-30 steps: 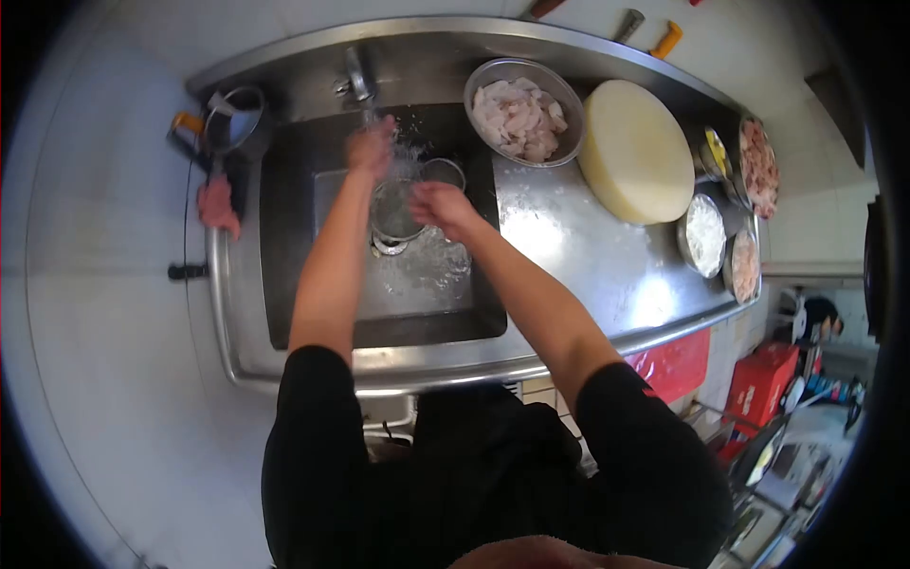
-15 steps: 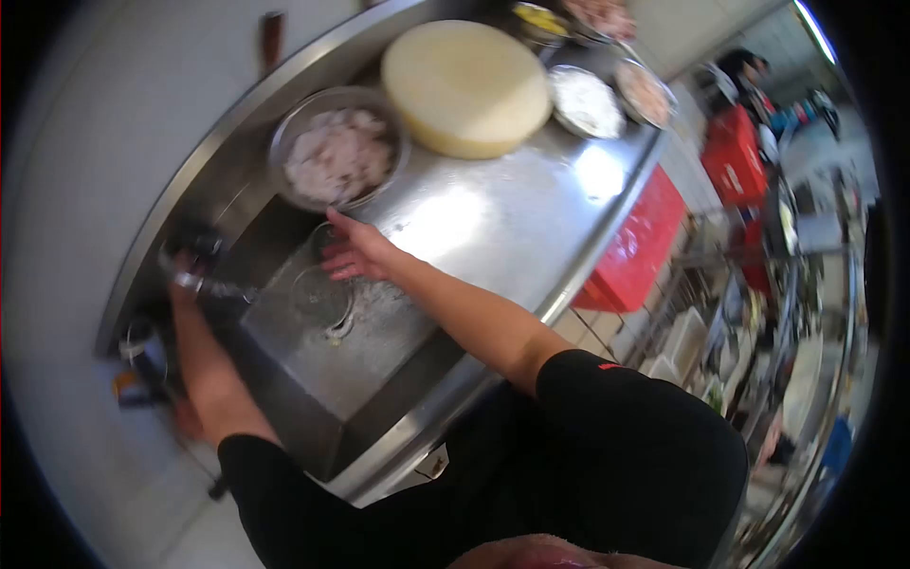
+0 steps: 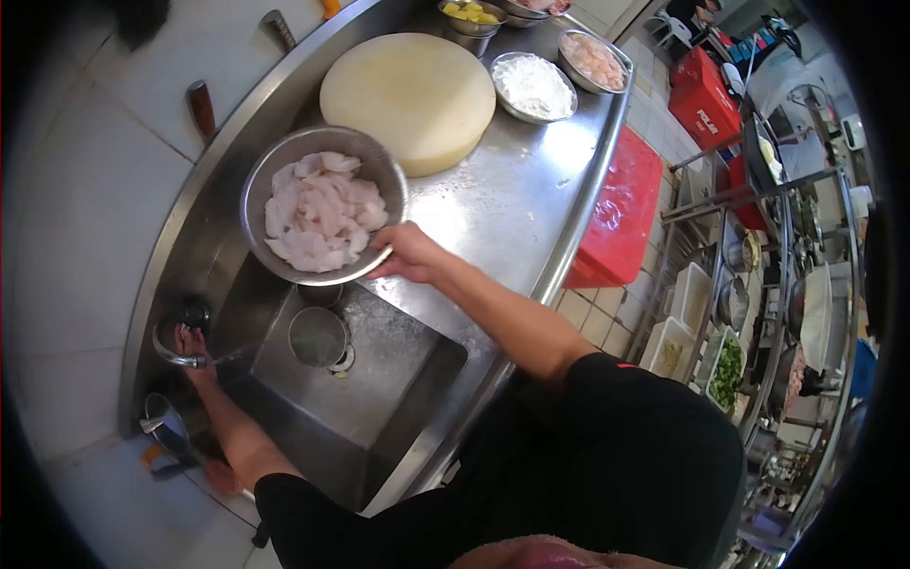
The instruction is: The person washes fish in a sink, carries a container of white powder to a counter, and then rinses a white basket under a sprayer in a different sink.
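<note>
A steel bowl (image 3: 251, 204) of pale, thin-cut raw meat or fish slices (image 3: 324, 211) sits at the near side of the round cutting board (image 3: 408, 100), reaching over the sink edge. My right hand (image 3: 406, 254) is closed on the bowl's right rim, thumb over the edge. My left hand (image 3: 192, 356) is at the wall side of the sink, behind the curved tap spout (image 3: 171, 358). Its fingers stretch up towards a dark knob (image 3: 196, 313); whether they touch it is hard to see. A thin stream of water leaves the spout.
The sink basin (image 3: 398, 327) holds a round drain strainer (image 3: 318, 336). Along the steel counter stand a bowl of white powder (image 3: 534, 87), a bowl of pinkish meat (image 3: 594, 62) and a bowl of yellow pieces (image 3: 471, 13). A red box (image 3: 621, 204) and shelving (image 3: 706, 204) are to the right.
My right hand has gone from open beside the bowl to gripping its rim. The left hand stays by the tap. The view has shifted and is sharper now.
</note>
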Demonstrator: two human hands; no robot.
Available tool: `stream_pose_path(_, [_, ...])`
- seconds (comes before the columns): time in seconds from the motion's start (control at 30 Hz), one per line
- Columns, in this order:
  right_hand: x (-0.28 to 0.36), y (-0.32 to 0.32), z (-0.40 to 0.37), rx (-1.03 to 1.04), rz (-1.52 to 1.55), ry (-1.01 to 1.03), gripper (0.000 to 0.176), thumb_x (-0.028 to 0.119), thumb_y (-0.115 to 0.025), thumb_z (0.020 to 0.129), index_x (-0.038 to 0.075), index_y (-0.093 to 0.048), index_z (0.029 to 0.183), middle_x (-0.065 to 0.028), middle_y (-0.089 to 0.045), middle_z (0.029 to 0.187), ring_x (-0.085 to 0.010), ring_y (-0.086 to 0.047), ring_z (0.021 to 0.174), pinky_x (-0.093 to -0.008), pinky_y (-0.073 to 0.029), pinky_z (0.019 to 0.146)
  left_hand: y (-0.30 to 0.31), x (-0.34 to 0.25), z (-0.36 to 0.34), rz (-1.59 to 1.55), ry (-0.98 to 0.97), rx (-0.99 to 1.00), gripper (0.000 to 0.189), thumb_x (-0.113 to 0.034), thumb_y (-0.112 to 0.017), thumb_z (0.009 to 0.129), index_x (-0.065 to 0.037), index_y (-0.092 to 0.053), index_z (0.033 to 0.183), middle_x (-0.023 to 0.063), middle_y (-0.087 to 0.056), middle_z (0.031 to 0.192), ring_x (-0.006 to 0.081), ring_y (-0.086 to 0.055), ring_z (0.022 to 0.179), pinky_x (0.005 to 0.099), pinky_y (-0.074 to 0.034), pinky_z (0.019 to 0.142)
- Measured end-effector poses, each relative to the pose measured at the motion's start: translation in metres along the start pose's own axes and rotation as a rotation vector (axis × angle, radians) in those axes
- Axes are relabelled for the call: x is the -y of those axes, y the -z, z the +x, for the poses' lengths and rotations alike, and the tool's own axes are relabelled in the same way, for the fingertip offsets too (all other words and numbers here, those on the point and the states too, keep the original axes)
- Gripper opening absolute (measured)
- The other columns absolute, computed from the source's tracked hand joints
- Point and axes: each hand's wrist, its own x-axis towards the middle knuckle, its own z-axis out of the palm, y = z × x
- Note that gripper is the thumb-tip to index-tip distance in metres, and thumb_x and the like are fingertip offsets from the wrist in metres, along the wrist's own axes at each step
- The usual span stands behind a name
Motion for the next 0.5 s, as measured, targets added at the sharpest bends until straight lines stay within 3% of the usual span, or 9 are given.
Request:
stream_pose_path(0.13, [0.068,0.03,-0.04,-0.03,-0.014,0.099,0.036,-0.002,-0.047,0.079,-0.015,-0.037,0.111,-0.0256,-0.053,0.097,-0.0365,-0.063,0.072,-0.0417,-0.059,0.053,-0.012,-0.008,-0.012,0.05,-0.033,-0.005,0.063,-0.028,-0.063,0.086,-0.01,-0.031,0.137,0.006,-0.045,0.127,0.0225,-0.048,0.11,0.0349,-0.035,0.099])
stream_pose_path(0.2, [0.095,0.042,-0.036,-0.022,0.0,0.215,0.039,-0.002,-0.045,0.079,-0.016,-0.034,0.114,-0.0265,-0.053,0.099,-0.0364,-0.064,0.075,-0.0421,-0.059,0.056,-0.019,-0.004,-0.012,0.086,-0.042,-0.064,0.063,-0.026,-0.059,0.088,-0.011,-0.026,0.139,0.0082,-0.042,0.131,0.0256,-0.046,0.115,0.0371,-0.032,0.101])
stream_pose_path(0.27, [0.114,0.051,-0.027,-0.088,0.076,0.236,0.04,-0.002,-0.042,0.081,-0.011,-0.034,0.119,-0.0252,-0.053,0.105,-0.0378,-0.063,0.085,-0.0474,-0.058,0.068,-0.021,0.008,-0.02,-0.157,-0.044,-0.074,0.059,-0.023,-0.053,0.091,-0.013,-0.023,0.14,0.0102,-0.037,0.136,0.0267,-0.042,0.119,0.0394,-0.027,0.104])
stream_pose_path(0.33, [0.13,0.066,0.002,-0.061,0.175,0.265,0.036,0.002,-0.042,0.085,-0.005,-0.04,0.12,-0.0242,-0.053,0.109,-0.0392,-0.062,0.087,-0.0485,-0.056,0.07,-0.039,0.01,-0.019,-0.148,0.061,-0.244,0.052,-0.021,-0.053,0.089,-0.008,-0.031,0.135,0.0126,-0.05,0.119,0.025,-0.053,0.103,0.0385,-0.042,0.089])
stream_pose_path(0.4, [0.139,0.087,0.03,-0.018,0.155,0.293,0.042,0.013,-0.048,0.087,-0.002,-0.038,0.125,-0.0273,-0.052,0.11,-0.0401,-0.061,0.089,-0.0499,-0.055,0.073,-0.011,0.046,0.016,0.578,0.132,-0.258,0.043,-0.019,-0.052,0.088,-0.005,-0.042,0.127,0.0138,-0.055,0.105,0.0241,-0.056,0.086,0.0377,-0.048,0.074])
stream_pose_path(0.47, [0.139,0.093,0.016,0.013,0.028,0.295,0.057,0.031,-0.055,0.088,0.001,-0.034,0.132,-0.0298,-0.052,0.111,-0.0409,-0.06,0.091,-0.052,-0.053,0.075,-0.112,0.048,-0.063,0.538,0.069,-0.333,0.033,-0.018,-0.051,0.088,-0.002,-0.051,0.117,0.0122,-0.056,0.093,0.0227,-0.055,0.073,0.0366,-0.048,0.063])
stream_pose_path(0.5, [0.138,0.091,-0.007,0.008,-0.042,0.296,0.063,0.04,-0.056,0.087,0.002,-0.034,0.133,-0.0294,-0.052,0.111,-0.041,-0.06,0.091,-0.0528,-0.053,0.075,-0.143,0.064,-0.088,0.802,0.046,-0.346,0.037,-0.019,-0.052,0.087,0.001,-0.052,0.118,0.0149,-0.058,0.102,0.0258,-0.057,0.085,0.0378,-0.048,0.074])
